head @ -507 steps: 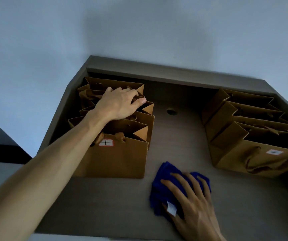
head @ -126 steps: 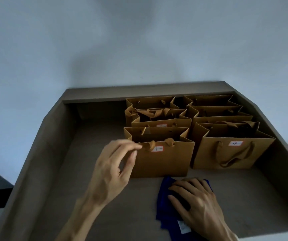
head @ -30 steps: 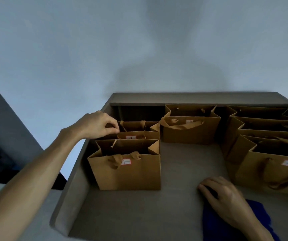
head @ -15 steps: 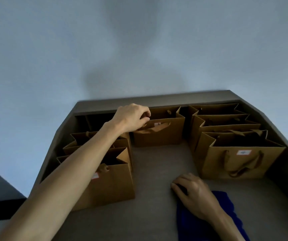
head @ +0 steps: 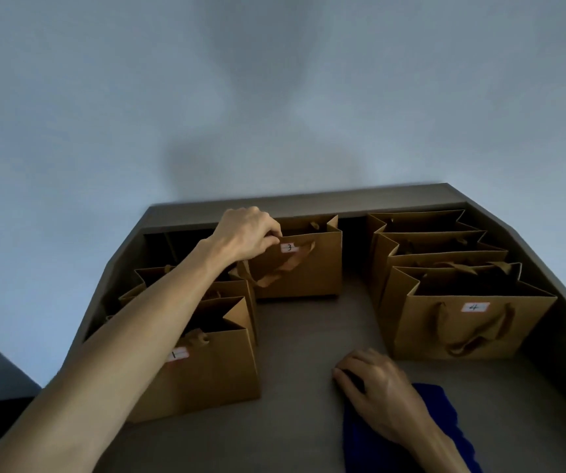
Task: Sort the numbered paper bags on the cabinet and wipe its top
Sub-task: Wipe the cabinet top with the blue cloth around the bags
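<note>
Bag 3 (head: 303,268) has slid leftward, its rim pinched by the left hand (head: 247,235); the right hand (head: 377,394) lies curled on the blue cloth (head: 445,421).

Brown paper bag 3 (head: 303,268) stood upright at the cabinet top's (head: 309,336) back; bag 1 (head: 203,370) front-left, bag 4 (head: 469,326) right; blue cloth (head: 445,404) front.

Six paper bags (head: 295,268), one blue cloth (head: 445,414), two hands.
</note>
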A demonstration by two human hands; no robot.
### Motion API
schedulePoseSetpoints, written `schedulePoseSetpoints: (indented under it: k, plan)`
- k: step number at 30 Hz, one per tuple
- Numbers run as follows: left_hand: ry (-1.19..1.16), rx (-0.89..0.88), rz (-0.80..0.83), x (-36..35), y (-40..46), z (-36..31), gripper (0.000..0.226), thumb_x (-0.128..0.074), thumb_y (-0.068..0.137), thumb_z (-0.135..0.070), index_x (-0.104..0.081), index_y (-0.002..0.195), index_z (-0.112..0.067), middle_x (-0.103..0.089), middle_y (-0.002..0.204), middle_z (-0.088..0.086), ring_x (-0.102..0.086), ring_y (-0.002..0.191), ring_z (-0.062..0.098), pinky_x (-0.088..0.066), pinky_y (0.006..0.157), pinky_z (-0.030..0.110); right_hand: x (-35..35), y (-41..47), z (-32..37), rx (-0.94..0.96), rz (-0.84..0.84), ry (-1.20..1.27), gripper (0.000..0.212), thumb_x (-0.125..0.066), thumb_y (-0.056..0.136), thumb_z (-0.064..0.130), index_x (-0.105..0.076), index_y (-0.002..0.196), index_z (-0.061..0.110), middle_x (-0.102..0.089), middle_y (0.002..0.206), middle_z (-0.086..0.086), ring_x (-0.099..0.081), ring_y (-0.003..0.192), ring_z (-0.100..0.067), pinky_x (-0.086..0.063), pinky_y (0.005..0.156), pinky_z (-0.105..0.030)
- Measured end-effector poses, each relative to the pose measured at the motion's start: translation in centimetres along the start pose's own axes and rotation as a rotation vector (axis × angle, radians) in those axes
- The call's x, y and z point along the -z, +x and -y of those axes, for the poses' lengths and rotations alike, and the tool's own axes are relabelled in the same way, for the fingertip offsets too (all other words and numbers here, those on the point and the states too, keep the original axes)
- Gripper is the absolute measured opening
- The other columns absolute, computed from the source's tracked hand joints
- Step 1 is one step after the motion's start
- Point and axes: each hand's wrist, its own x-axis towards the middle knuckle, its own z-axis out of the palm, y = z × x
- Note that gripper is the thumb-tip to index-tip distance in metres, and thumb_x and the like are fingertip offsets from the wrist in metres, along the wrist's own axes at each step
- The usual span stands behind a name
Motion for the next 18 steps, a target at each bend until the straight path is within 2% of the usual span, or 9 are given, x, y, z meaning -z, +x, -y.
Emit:
schedulePoseSetpoints:
  k: [2, 4, 5, 7, 11, 14, 18]
  plan:
    - [-0.023, 0.032, -0.005, 0.5, -1.1, 1.7, 0.021, -0.061, 0.092, -0.039, -0.071, 0.109, -0.031, -0.072, 0.109, -0.007, -0.064, 0.104, 0.016, -0.054, 0.086, 0.039, 0.1, 0.0, 0.1, 0.004, 0.018, 0.008, 0.034, -0.035, 0.098, 0.053, -0.061, 0.115, 0.04, -0.051, 0.111, 0.026, -0.048, 0.104, 0.006, -0.043, 0.095, -0.02]
    - [-0.031, 0.071, -0.007, 1.1, -2.5, 3.4, 0.021, -0.062, 0.091, -0.038, -0.071, 0.108, -0.03, -0.072, 0.108, -0.007, -0.065, 0.103, 0.016, -0.054, 0.086, 0.039, 0.3, 0.1, 0.2, 0.008, 0.027, 0.0, 0.052, -0.021, 0.09, 0.065, -0.061, 0.115, 0.042, -0.046, 0.108, 0.03, -0.047, 0.103, 0.007, -0.042, 0.094, -0.018]
    - [-0.024, 0.092, -0.004, 1.3, -3.2, 4.3, 0.021, -0.062, 0.091, -0.037, -0.072, 0.108, -0.03, -0.072, 0.107, -0.007, -0.065, 0.103, 0.016, -0.054, 0.085, 0.038, 0.3, 0.1, 0.2, 0.011, 0.028, -0.012, 0.053, -0.02, 0.089, 0.066, -0.06, 0.114, 0.043, -0.045, 0.107, 0.03, -0.046, 0.102, 0.008, -0.041, 0.093, -0.018]
    - [-0.023, 0.133, 0.009, 1.6, -4.6, 6.1, 0.02, -0.063, 0.091, -0.035, -0.072, 0.107, -0.029, -0.073, 0.105, -0.006, -0.066, 0.101, 0.016, -0.054, 0.084, 0.038, 0.3, 0.1, 0.2, 0.017, 0.021, -0.034, 0.037, -0.031, 0.096, 0.056, -0.062, 0.113, 0.042, -0.047, 0.106, 0.029, -0.047, 0.101, 0.007, -0.041, 0.092, -0.018]
    - [-0.011, 0.237, 0.043, 1.9, -7.6, 8.9, 0.018, -0.064, 0.09, -0.034, -0.074, 0.105, -0.029, -0.073, 0.102, -0.008, -0.065, 0.097, 0.015, -0.05, 0.078, 0.031, 0.1, 0.2, -0.1, 0.031, 0.016, -0.027, 0.036, -0.035, 0.096, 0.054, -0.064, 0.113, 0.04, -0.049, 0.106, 0.028, -0.048, 0.099, 0.007, -0.044, 0.091, -0.019]
    - [0.021, 0.286, 0.065, 1.9, -9.3, 10.4, 0.018, -0.062, 0.091, -0.035, -0.073, 0.106, -0.032, -0.072, 0.107, -0.009, -0.063, 0.102, 0.016, -0.048, 0.078, 0.034, 0.0, 0.4, -0.3, 0.042, 0.017, -0.026, 0.021, -0.046, 0.099, 0.046, -0.062, 0.112, 0.043, -0.049, 0.106, 0.028, -0.047, 0.099, 0.009, -0.043, 0.09, -0.019]
    - [0.039, 0.317, 0.099, 1.6, -10.5, 11.6, 0.018, -0.061, 0.092, -0.037, -0.072, 0.106, -0.036, -0.071, 0.109, -0.011, -0.063, 0.103, 0.016, -0.051, 0.077, 0.034, -0.3, 0.4, -0.4, 0.037, -0.001, -0.029, 0.022, -0.047, 0.097, 0.045, -0.066, 0.107, 0.041, -0.052, 0.103, 0.027, -0.049, 0.096, 0.007, -0.046, 0.088, -0.023]
